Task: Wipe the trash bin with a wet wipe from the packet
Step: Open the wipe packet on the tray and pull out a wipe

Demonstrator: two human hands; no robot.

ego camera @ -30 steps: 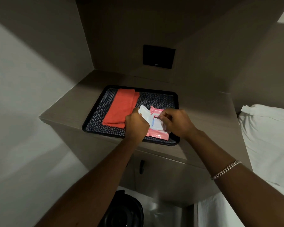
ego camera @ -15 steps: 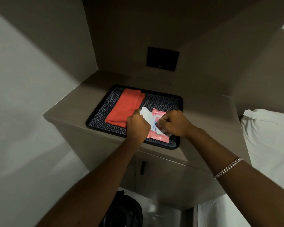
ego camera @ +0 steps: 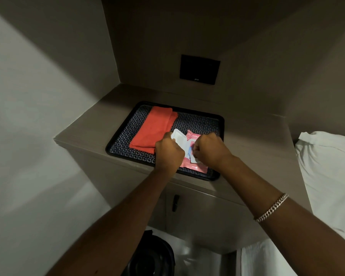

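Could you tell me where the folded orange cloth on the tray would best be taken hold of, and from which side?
Probably the near short edge of the orange cloth, from the front left: it lies flat along the tray, and that end sits clear beside the left hand, away from the wipes packet.

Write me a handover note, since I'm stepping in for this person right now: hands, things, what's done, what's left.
Left hand: closed at the packet's left edge, steadying it.
Right hand: pinching something white, sheet or seal, at the opening.
Packet lies on the tray, white lid flipped open, beside an orange cloth.
Trash bin: on the floor below, untouched.
Done: lid opened.
Left: pull a wipe free, wipe the bin.
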